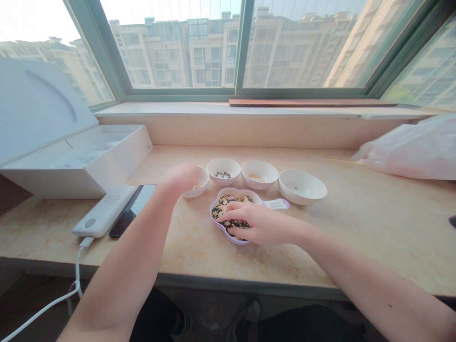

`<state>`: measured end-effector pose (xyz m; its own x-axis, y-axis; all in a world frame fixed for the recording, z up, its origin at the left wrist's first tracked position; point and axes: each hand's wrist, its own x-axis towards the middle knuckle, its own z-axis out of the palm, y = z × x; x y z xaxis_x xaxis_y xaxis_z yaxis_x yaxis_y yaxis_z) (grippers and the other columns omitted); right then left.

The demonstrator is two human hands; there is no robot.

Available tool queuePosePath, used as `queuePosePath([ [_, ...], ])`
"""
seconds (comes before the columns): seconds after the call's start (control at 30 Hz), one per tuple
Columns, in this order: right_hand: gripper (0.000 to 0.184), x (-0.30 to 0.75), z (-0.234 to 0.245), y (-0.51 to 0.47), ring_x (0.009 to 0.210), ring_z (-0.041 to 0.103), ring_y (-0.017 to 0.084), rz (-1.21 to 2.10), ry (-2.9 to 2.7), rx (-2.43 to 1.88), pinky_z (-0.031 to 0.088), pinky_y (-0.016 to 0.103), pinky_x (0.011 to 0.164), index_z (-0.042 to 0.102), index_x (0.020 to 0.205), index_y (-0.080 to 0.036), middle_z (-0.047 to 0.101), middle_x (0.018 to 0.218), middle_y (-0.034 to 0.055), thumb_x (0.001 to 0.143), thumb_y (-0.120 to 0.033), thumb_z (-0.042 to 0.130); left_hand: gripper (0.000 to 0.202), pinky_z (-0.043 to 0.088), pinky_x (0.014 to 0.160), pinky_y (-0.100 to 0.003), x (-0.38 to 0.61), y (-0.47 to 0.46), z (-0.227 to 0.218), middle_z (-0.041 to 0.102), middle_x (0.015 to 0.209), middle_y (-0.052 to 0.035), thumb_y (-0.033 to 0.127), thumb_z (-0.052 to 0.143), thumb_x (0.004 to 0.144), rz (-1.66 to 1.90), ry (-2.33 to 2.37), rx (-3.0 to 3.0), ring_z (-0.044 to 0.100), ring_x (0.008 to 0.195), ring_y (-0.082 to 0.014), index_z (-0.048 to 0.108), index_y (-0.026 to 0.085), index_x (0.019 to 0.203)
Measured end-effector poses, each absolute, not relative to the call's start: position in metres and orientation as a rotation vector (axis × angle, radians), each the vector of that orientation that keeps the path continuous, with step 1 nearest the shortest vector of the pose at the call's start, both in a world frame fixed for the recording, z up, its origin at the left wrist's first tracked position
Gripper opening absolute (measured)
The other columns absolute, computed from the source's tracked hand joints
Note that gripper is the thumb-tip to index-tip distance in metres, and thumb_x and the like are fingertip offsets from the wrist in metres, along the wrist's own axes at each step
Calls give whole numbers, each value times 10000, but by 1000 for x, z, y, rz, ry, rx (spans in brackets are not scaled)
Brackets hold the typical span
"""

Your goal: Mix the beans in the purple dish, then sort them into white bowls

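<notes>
My left hand (180,179) hangs bunched over a small white bowl (201,181), hiding part of it, and a few pale bits lie inside. Whatever those fingers may hold is hidden. My right hand (258,223) rests on a mix of dark and pale beans (225,207), its fingers touching them. The mix fills a lilac-rimmed, flower-shaped dish (231,237). Behind that dish stand a white bowl with dark beans (223,171) and a white bowl with yellowish grains (259,174). A larger white bowl (302,186) holding a few specks sits to the right.
All this stands on a beige marble counter (338,228). To the left lie an open white box (74,164), a white corded device (103,211) and a black smartphone (132,210). A white plastic bag (409,152) lies at right, below a window (178,47).
</notes>
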<state>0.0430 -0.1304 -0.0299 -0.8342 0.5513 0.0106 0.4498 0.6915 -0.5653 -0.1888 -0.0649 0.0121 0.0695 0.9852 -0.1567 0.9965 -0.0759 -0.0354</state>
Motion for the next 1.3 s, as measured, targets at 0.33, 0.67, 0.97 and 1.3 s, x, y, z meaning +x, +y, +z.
queuePosePath([
  [0.33, 225, 41, -30, -129, 964, 679, 204, 874, -2669, -814, 486, 314, 857, 786, 1073, -221, 748, 1148, 50, 919, -202, 623, 241, 523, 767, -348, -183, -66, 10, 773, 922, -134, 314, 528, 844, -112, 2105, 2238, 713, 848, -276, 750, 221, 826],
  [0.67, 169, 42, -33, -129, 775, 667, 177, 900, -2634, -889, 493, 298, 738, 787, 930, -224, 764, 880, 9, 860, -156, 648, 295, 499, 686, -314, -181, -64, 7, 772, 838, -121, 325, 483, 845, -37, 2119, 2278, 690, 771, -244, 751, 222, 780],
  [0.97, 71, 48, -30, -122, 876, 638, 194, 756, -2618, -852, 470, 330, 791, 752, 867, -204, 709, 944, 38, 887, -208, 683, 267, 508, 701, -316, -177, -70, 13, 763, 835, -103, 309, 505, 886, 54, 2130, 2267, 707, 829, -258, 757, 227, 855],
  [1.3, 317, 64, -22, -103, 699, 561, 148, 1056, -2055, -1073, 427, 299, 641, 789, 1021, -192, 705, 835, 40, 904, -464, 678, 234, 525, 879, -299, -155, -76, 8, 771, 1041, -69, 258, 538, 981, 726, 1369, 2519, 691, 918, -177, 756, 187, 1023],
])
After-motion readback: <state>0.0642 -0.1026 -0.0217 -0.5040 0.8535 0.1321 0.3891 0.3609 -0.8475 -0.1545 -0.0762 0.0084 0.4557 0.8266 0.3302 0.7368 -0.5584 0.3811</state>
